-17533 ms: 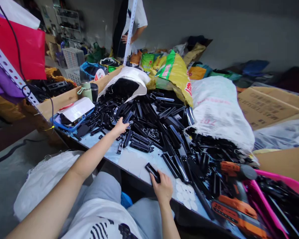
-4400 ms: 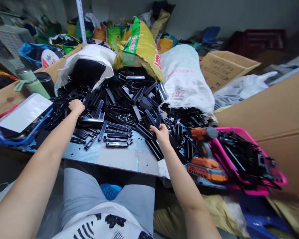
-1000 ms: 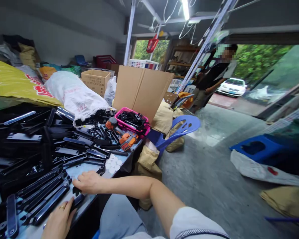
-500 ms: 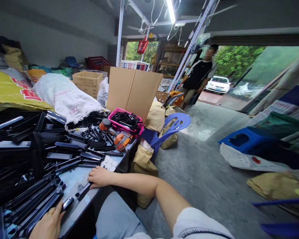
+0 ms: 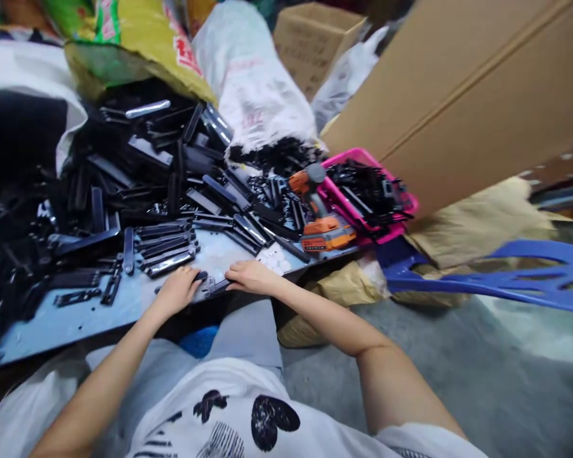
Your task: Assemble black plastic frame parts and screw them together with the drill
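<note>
My left hand [image 5: 176,292] lies at the front edge of the table, fingers closed around a glossy black elongated part [image 5: 201,275] whose rounded end shows past the fingertips. A short way right, my right hand [image 5: 254,278] grips one end of a slim dark part [image 5: 218,287] at the table's edge. The two parts lie end towards end with a small gap; fine detail is blurred. Just behind my left hand is a row of similar black handle-like pieces [image 5: 167,245]. White round bits [image 5: 274,257] lie behind my right hand.
An orange cordless drill [image 5: 327,234] lies right of the piled black parts, beside a pink basket [image 5: 413,207] of black pieces. A white woven sack [image 5: 267,95] and tall cardboard [image 5: 477,95] stand behind. A blue plastic chair [image 5: 496,280] is at right.
My view has swung left and down from the room and doorway to the table. Both hands stay at the table's edge by the dark parts; the other person is out of view.
</note>
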Demonstrator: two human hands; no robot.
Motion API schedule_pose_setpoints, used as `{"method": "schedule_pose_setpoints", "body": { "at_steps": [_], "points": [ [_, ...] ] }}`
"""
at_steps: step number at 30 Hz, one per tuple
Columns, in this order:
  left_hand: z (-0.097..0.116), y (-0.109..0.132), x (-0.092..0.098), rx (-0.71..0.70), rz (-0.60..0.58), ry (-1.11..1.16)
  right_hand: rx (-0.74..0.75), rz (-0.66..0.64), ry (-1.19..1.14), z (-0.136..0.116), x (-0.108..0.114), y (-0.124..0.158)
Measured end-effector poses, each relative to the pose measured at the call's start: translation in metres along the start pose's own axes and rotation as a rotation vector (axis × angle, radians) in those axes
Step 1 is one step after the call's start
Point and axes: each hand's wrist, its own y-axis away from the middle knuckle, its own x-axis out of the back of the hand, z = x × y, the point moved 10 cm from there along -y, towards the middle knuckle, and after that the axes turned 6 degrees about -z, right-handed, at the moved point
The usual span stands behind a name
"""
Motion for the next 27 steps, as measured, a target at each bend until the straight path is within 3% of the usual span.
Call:
{"method": "schedule_pose_setpoints", "body": {
  "at_steps": [4, 10, 14, 22, 27],
  "points": [
    [-0.002, 0.001, -0.001, 0.036, -0.078, 0.04, -0.005, -0.038, -0.022, -0.013, -0.009, -0.015],
    [0.005, -0.005, 0.003, 0.068, -0.123, 0.03, -0.123, -0.027, -0.037, -0.004, -0.013, -0.011],
    [0.012, -0.005, 0.005, 0.05, -0.077, 0.0, -0.148, -0.013, -0.004, -0.007, -0.008, -0.005],
    [0.013, 0.014, 0.016, -0.026, 0.069, 0.108, -0.13, 0.101, 0.098, -0.035, 0.035, -0.004],
    [0.01, 0.014, 0.014, 0.035, 0.077, 0.097, -0.062, 0.097, 0.033, -0.023, 0.03, -0.012]
  ]
}}
